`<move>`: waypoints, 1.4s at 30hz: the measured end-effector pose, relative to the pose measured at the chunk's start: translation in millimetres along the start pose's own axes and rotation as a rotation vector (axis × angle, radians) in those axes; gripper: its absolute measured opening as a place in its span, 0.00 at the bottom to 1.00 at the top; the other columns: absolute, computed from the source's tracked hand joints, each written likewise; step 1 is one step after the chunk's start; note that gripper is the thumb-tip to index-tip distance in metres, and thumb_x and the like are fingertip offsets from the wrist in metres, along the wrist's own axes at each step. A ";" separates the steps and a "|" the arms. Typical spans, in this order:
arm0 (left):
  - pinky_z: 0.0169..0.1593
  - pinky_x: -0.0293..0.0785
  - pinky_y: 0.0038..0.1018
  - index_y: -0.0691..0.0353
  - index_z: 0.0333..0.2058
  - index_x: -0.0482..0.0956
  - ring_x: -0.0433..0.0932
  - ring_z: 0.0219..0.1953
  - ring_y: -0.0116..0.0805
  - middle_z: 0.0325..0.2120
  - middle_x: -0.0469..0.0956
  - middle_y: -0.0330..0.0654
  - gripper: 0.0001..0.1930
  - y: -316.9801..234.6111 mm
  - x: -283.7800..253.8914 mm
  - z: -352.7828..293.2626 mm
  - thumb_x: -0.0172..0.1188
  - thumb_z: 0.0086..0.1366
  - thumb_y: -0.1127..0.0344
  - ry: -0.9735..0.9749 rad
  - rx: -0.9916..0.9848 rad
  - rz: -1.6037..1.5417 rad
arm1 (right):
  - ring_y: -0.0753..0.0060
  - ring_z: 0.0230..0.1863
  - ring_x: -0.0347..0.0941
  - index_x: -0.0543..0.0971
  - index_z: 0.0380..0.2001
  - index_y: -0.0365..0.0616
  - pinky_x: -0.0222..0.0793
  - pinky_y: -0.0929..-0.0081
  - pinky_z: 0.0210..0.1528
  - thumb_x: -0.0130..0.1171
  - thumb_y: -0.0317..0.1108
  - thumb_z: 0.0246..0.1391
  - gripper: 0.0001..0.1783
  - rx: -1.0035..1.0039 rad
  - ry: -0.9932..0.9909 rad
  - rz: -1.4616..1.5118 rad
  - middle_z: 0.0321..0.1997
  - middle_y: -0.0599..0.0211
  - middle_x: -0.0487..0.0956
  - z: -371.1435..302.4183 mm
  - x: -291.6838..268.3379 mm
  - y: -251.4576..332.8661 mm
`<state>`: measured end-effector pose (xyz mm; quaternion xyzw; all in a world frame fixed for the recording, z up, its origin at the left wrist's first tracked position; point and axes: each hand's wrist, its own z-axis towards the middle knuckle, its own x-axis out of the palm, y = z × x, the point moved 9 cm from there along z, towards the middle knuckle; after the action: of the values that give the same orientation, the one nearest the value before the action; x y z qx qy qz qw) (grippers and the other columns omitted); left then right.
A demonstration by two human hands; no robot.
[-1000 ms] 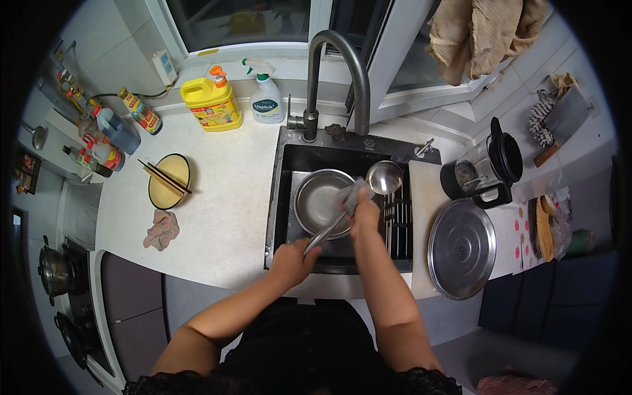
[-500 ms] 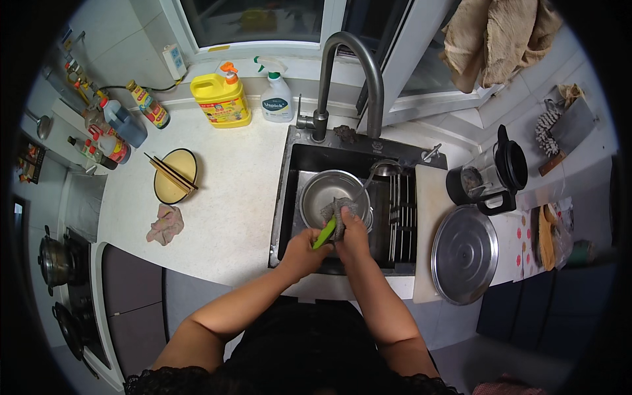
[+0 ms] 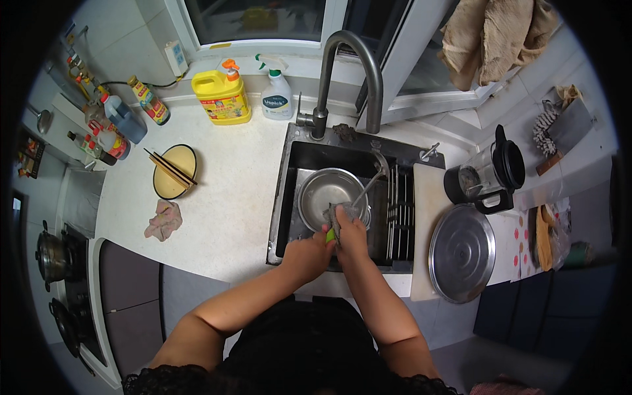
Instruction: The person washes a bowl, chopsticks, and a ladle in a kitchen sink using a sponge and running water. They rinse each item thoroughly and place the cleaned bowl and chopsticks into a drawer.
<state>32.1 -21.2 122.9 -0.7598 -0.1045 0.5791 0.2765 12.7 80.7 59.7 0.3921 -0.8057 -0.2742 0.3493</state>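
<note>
A: Where do the edges crowd the person's forearms (image 3: 247, 293)?

B: First at the front rim of the sink (image 3: 394, 267), which both cross. Past it, a steel pot (image 3: 326, 189) fills much of the basin, and a black rack (image 3: 401, 224) lines the right side. The open room is above the pot and leftward, over the bare white counter (image 3: 230, 197).

A: And the grip?

B: The left hand (image 3: 308, 255) is closed around the green handle (image 3: 330, 235) of a ladle (image 3: 365, 191). The right hand (image 3: 351, 238) is curled tight, pressing a grey cloth (image 3: 334, 220) about the shaft. The ladle slants over the pot's right rim, its head toward the sink's back right corner.

A: What lies around them?

B: On the right, a round steel lid (image 3: 462, 253), partly on a pale board (image 3: 424, 191). On the left, a crumpled pink rag (image 3: 163, 220), then a yellow bowl (image 3: 187, 158) with chopsticks (image 3: 170, 169) across it. Farther back, a tall faucet (image 3: 378, 79) arches before the window (image 3: 257, 29).
</note>
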 end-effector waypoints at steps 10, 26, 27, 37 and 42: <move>0.27 0.71 0.42 0.66 0.35 0.73 0.76 0.24 0.53 0.19 0.76 0.54 0.16 17.9 -13.4 -6.1 0.53 0.61 0.55 -0.076 0.086 -0.257 | 0.73 0.31 0.74 0.75 0.32 0.39 0.71 0.73 0.33 0.51 0.47 0.58 0.19 0.115 0.037 -0.024 0.31 0.65 0.77 -2.2 -26.6 -7.6; 0.29 0.70 0.36 0.65 0.34 0.72 0.76 0.23 0.46 0.18 0.75 0.51 0.15 21.5 -4.6 -8.1 0.54 0.61 0.56 0.065 0.111 -0.572 | 0.78 0.31 0.73 0.74 0.35 0.38 0.69 0.81 0.34 0.56 0.31 0.55 0.07 -0.084 0.309 -0.114 0.33 0.66 0.78 -17.7 6.1 40.2; 0.30 0.70 0.34 0.66 0.34 0.71 0.76 0.23 0.43 0.18 0.74 0.49 0.16 21.6 0.2 -6.4 0.53 0.62 0.55 0.096 0.065 -0.601 | 0.79 0.30 0.73 0.74 0.34 0.38 0.68 0.83 0.32 0.56 0.31 0.55 0.07 -0.112 0.328 -0.076 0.31 0.67 0.78 -24.2 11.8 44.0; 0.10 0.50 0.21 0.60 0.26 0.67 0.56 0.07 0.22 0.10 0.60 0.33 0.24 18.5 33.4 -10.6 0.42 0.65 0.43 0.503 -0.428 -1.126 | 0.76 0.33 0.74 0.74 0.34 0.37 0.70 0.79 0.35 0.52 0.38 0.58 0.13 -0.089 0.167 0.189 0.35 0.64 0.77 9.9 0.1 43.2; 0.09 0.47 0.20 0.59 0.24 0.65 0.52 0.06 0.21 0.08 0.57 0.32 0.25 13.5 37.7 -13.8 0.42 0.65 0.42 0.616 -0.469 -1.346 | 0.74 0.33 0.75 0.74 0.36 0.37 0.71 0.78 0.33 0.49 0.30 0.54 0.08 0.019 0.247 0.119 0.35 0.64 0.78 -3.1 1.1 36.7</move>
<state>54.5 -18.5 87.0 -0.6980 -0.5818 0.0119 0.4174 -1.5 99.2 88.2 0.3775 -0.7811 -0.1949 0.4576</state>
